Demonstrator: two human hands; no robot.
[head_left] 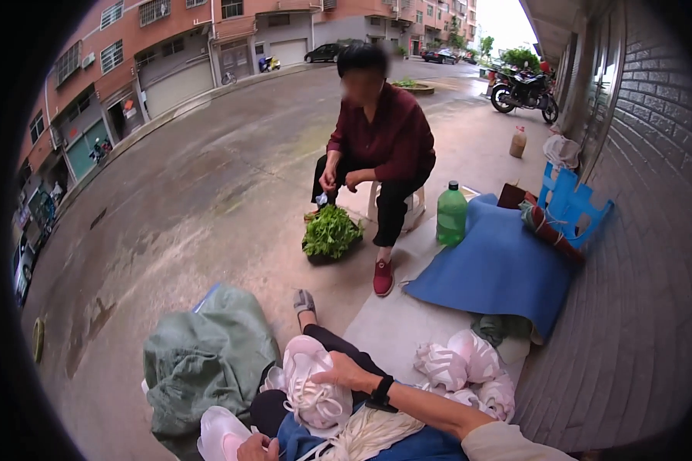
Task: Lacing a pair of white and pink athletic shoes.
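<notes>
A white and pink sneaker point(312, 392) rests on my lap, its white laces hanging loose. My right hand point(347, 373), with a black band on the wrist, grips the side of that sneaker. At the lower edge my left hand point(258, 447) has its fingers bent together; what they hold, if anything, I cannot make out. Beside it lies another pale sneaker point(220, 432), partly cut off by the edge. A bundle of cream-white shoelaces point(380, 432) is spread over the blue cloth point(427, 446) on my lap.
Several white sneakers point(469, 361) are heaped at right. A green sack point(207, 357) lies at left. A seated person point(384, 131) faces me behind leafy greens point(331, 232). A green bottle point(451, 215), blue sheet point(500, 269) and blue plastic stool point(573, 203) stand near the wall.
</notes>
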